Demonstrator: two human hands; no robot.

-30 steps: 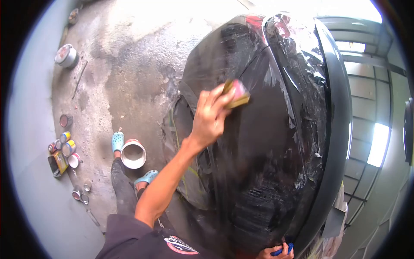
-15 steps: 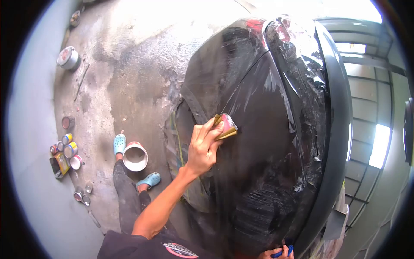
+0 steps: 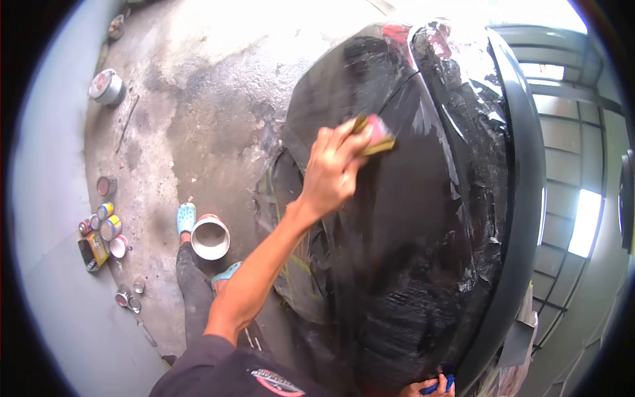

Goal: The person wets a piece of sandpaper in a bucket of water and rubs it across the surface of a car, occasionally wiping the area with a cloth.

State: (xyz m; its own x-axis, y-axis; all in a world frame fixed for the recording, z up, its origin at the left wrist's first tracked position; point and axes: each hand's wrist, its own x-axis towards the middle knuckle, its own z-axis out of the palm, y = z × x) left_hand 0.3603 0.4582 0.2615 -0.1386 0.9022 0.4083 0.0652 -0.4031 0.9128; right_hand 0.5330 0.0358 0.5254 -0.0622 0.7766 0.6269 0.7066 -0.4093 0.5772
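My left hand (image 3: 334, 169) reaches out over a dark car body panel (image 3: 410, 198). Its fingers are closed on a small pink sanding block (image 3: 379, 131) with yellow-brown sandpaper folded round it, pressed close to the panel and blurred by motion. Wet streaks and dull patches mark the panel, with a crease line running up past the block. Low in the view, my right hand (image 3: 423, 387) shows only in part at the panel's near end. Its fingers are curled round a blue object (image 3: 440, 385) whose kind I cannot tell.
A white bucket (image 3: 210, 238) stands on the concrete floor (image 3: 225, 86) by my blue clogs (image 3: 186, 217). Several cans (image 3: 111, 227) and a lidded pail (image 3: 106, 88) line the wall at left. Masking sheet (image 3: 294, 278) hangs along the car's edge, and a glossy black trim (image 3: 526, 198) curves at right.
My left hand has slid up and to the right across the panel with the sanding block. The right hand keeps its place with the blue object.
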